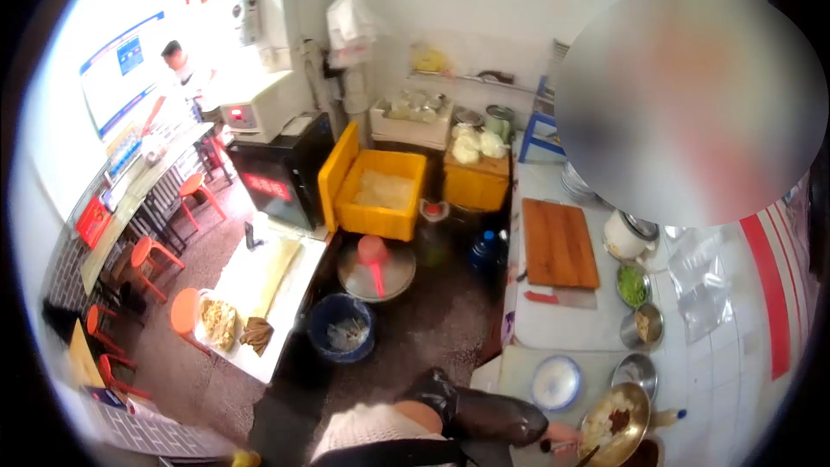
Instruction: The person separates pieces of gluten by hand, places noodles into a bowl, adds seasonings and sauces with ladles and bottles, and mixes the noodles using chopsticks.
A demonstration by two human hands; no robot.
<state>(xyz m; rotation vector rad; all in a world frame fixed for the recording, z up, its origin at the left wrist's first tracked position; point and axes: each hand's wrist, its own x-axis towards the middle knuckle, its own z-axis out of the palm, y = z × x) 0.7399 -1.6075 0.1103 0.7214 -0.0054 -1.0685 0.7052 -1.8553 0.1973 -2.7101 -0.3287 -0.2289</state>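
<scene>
My left hand point(564, 437), at the end of an arm in a shiny black sleeve cover point(497, 416), grips the left rim of a metal bowl point(640, 405). Pale chopped food point(605, 437) lies in the bowl with a dark red-brown dollop point(619, 420) on top. A dark utensil handle point(588, 457) leans over the bowl's near edge, cut off by the frame. My right hand is out of view. Close by are a blue-rimmed white dish point(556, 382) and a steel bowl point(634, 370).
Up the counter are a wooden cutting board point(560, 244), a knife point(562, 297), a bowl of chopped greens point(633, 285) and a white cooker point(627, 238). Floor items include a blue bucket point(342, 329) and a yellow crate point(380, 195). Another person point(186, 78) stands far left.
</scene>
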